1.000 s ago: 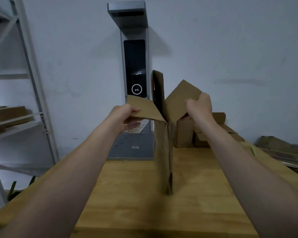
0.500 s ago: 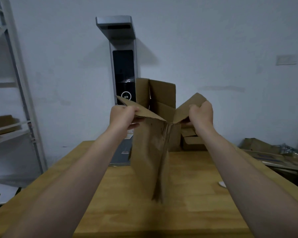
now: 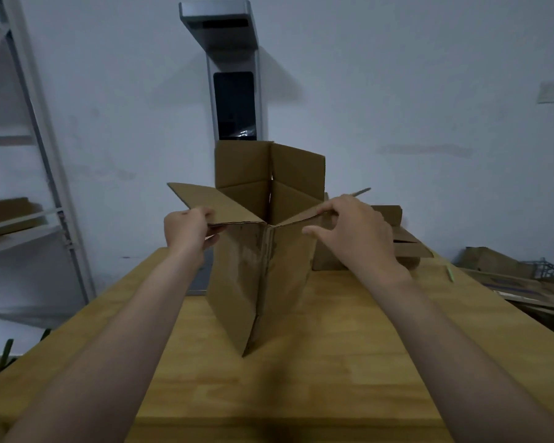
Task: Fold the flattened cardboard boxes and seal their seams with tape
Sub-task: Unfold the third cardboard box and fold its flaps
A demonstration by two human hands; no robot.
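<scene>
Cardboard box (image 3: 263, 266) stands upright mid-table (image 3: 301, 394), toward the far edge, opened into a square tube with one vertical corner facing the wearer. Left hand (image 3: 186, 228) pinches the left top flap, which is splayed outward. Right hand (image 3: 355, 231) holds the right flap, fingers curled over it, thumb spread. Rear flaps upright. Judged: squaring-up about done, flaps not yet folded shut, no seam taped (no tape in view). More cardboard (image 3: 403, 247) at the far right corner, apparently pending
</scene>
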